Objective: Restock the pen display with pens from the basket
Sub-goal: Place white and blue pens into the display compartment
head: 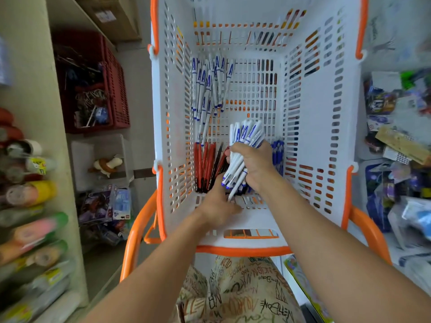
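Nearest, the left hand (218, 203) reaches beneath the right hand (253, 164), whose grip clamps a fanned bundle of white blue-tipped plastic pens (242, 148), apparently gathering strays.

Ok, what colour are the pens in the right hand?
White with blue lettering and blue tips, seen in the head view: pens, right hand.
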Demonstrator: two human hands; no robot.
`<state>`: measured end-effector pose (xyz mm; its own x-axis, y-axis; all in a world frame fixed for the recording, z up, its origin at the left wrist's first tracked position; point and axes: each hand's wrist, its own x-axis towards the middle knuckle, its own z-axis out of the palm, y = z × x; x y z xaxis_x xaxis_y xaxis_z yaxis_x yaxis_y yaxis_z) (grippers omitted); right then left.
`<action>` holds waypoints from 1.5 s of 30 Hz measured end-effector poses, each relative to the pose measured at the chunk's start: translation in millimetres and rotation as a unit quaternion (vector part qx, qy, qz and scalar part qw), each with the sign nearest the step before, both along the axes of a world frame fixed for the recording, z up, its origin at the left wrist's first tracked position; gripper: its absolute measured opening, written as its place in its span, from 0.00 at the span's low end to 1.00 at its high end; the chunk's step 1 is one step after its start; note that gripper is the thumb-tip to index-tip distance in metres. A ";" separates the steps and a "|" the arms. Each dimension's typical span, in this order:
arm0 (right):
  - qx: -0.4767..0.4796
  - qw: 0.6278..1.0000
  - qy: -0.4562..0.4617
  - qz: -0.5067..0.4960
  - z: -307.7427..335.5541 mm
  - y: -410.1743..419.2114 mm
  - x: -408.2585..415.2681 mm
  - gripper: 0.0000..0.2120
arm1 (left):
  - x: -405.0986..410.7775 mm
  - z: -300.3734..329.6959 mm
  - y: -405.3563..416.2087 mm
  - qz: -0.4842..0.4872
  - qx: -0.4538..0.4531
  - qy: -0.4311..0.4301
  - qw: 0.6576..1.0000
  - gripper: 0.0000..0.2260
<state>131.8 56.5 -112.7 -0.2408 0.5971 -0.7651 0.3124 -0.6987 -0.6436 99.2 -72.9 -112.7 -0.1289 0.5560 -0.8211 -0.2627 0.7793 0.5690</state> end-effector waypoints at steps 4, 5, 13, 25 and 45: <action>-0.014 1.000 -0.002 0.003 -2.6 -25.2 -0.5 0.09 | 6.4 -3.2 -6.0 0.034 -0.015 0.106 0.994 0.25; -0.020 1.000 -0.001 0.000 -3.8 -29.6 1.1 0.09 | 7.1 -4.3 -7.9 0.007 -0.025 0.141 0.990 0.25; 0.058 0.995 -0.050 0.062 -3.0 -15.7 16.9 0.10 | -22.7 13.3 -16.2 -0.156 -0.124 0.059 0.978 0.57; 0.145 0.965 -0.009 0.219 7.1 -28.2 1.3 0.17 | -33.2 21.2 -5.0 0.326 -0.060 0.018 0.943 0.12; 0.012 0.981 0.033 0.191 2.6 -69.1 20.3 0.15 | -1.8 6.2 17.3 0.321 -0.063 -0.057 0.943 0.15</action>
<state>152.2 -12.6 -110.2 -0.4986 0.4722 -0.7269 0.5056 -0.5227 -0.6864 97.4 -55.6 -106.5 -0.3133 0.2896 -0.9044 -0.7575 0.4982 0.4219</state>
